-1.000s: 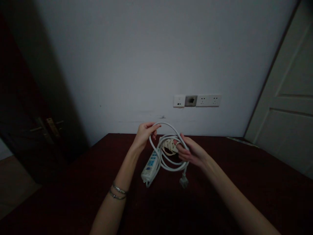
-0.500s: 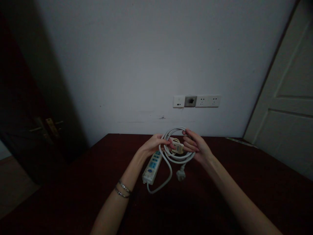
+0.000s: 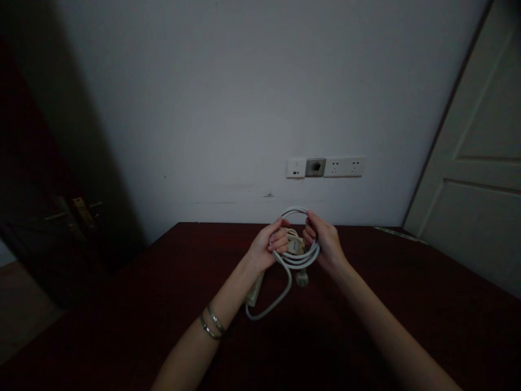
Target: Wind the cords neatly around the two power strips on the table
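A white power cord (image 3: 299, 262) is looped into a coil between my two hands. My left hand (image 3: 273, 241) is closed around the left side of the coil, and my right hand (image 3: 322, 236) grips its right side. From the bottom of the coil hangs a plug (image 3: 302, 278). One length of cord curves down to the power strip (image 3: 254, 291), which lies mostly hidden behind my left hand and forearm. Through the coil shows a pale boxy plug or adapter (image 3: 296, 245) with a thin cream cable.
The dark red table (image 3: 195, 260) meets a white wall (image 3: 228, 108) with a row of sockets and switch plates (image 3: 324, 167). A flat strip (image 3: 399, 234) lies at the far right edge. Doors stand left (image 3: 44, 179) and right (image 3: 484, 201).
My left hand has closed over the coil's left side, its fingers now curled round the loops. The coil looks narrower, and my left forearm covers more of the power strip.
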A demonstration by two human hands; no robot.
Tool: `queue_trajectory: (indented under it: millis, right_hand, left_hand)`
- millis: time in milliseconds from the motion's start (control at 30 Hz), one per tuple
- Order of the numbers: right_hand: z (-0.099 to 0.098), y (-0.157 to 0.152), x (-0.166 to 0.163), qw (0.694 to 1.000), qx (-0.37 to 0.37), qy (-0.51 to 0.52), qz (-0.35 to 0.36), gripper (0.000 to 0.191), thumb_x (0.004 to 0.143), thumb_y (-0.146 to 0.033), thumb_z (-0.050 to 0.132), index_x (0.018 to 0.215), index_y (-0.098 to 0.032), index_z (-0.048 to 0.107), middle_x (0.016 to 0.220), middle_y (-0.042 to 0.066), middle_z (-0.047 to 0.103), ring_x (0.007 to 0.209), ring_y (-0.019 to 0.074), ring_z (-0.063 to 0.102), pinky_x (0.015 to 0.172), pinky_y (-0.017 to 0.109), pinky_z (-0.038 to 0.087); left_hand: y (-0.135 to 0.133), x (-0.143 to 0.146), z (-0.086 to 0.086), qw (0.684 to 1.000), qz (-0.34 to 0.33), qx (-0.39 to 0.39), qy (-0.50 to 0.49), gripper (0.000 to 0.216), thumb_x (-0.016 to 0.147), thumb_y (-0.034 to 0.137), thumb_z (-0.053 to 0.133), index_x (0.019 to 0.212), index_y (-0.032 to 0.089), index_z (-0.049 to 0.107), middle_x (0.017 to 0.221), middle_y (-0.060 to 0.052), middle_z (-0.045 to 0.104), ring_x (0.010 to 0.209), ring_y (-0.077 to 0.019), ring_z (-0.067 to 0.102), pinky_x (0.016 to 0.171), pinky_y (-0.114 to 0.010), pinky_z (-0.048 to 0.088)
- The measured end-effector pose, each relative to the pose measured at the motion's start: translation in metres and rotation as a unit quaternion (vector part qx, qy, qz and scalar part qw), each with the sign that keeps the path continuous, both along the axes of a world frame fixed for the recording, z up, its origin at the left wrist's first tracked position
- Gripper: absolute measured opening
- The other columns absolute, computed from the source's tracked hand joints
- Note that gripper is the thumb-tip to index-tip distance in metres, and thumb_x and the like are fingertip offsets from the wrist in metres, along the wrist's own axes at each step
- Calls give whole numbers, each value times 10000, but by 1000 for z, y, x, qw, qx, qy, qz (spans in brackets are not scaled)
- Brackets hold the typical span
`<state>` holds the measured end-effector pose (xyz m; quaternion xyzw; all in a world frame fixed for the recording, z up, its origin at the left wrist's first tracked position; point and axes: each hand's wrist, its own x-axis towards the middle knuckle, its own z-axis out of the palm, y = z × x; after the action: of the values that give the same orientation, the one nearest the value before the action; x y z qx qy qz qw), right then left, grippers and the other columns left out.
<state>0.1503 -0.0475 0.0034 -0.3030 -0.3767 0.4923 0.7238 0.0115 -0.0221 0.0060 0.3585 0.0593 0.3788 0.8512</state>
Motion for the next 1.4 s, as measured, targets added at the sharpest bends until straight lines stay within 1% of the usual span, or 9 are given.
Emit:
queue_trajectory:
  millis: [133,200,267,367,500,600,833,1133,1400]
  right_hand:
    - [-1,-1,-3,994,-63,-48,73,348,638,-431,729,651,-156,516,496,-31,520,431,86,503,386,186,397]
    - [0,-2,-8,993,-66,-16,97,342,647,-432,724,677,-163,513,508,-39,517,436,86,501,403,197,419]
    - [2,-3,-12,992,-43,31,116,342,672,-414,713,651,-171,472,460,-77,429,374,48,404,373,169,380]
    - [4,-5,-13,984,-15,80,156,385,711,-368,688,578,-177,381,412,-111,273,322,14,210,308,129,250]
    - [5,-7,-9,971,-18,110,213,423,778,-457,586,553,-183,354,393,-108,216,324,22,124,284,125,171]
    - [3,-7,-9,967,-23,124,221,467,806,-534,506,542,-188,337,372,-108,188,319,26,86,275,124,143]
    - [1,-9,-15,964,-42,129,227,483,841,-534,438,528,-192,305,351,-104,183,302,24,67,266,129,111]
    - [-10,-3,-21,990,-21,8,136,527,767,-629,481,522,-196,309,363,-108,201,285,12,111,255,123,110]
    - [-16,-1,-23,990,-21,-69,121,538,731,-667,492,525,-201,321,342,-102,229,266,20,159,250,133,141]
  left_hand:
    - [5,-6,5,997,80,3,-13,333,903,316,410,666,129,550,326,106,191,247,-24,141,294,-148,144]
    - [7,-5,5,993,114,7,6,408,883,409,423,577,146,484,309,103,190,239,-25,135,282,-155,119]
    - [7,-1,3,988,150,12,28,473,847,496,448,513,165,388,302,100,195,234,-22,133,273,-157,102]
    - [3,8,-1,977,200,25,65,510,789,556,505,505,184,304,312,106,201,233,-18,144,268,-155,111]
    - [-2,15,-3,962,243,61,110,533,749,605,522,518,192,277,331,108,215,239,-15,155,268,-153,129]
    - [-3,14,-2,958,240,83,136,533,738,628,513,533,196,278,342,112,208,245,-15,156,268,-150,137]
    - [-6,9,3,956,206,106,182,533,756,645,468,536,205,264,344,113,195,245,-19,143,262,-152,118]
    - [-4,12,-1,929,235,150,244,541,758,672,421,522,211,263,340,107,193,239,-26,163,270,-162,130]
    - [-1,13,-5,916,232,163,284,563,754,690,396,489,211,265,335,96,207,237,-28,174,274,-172,129]
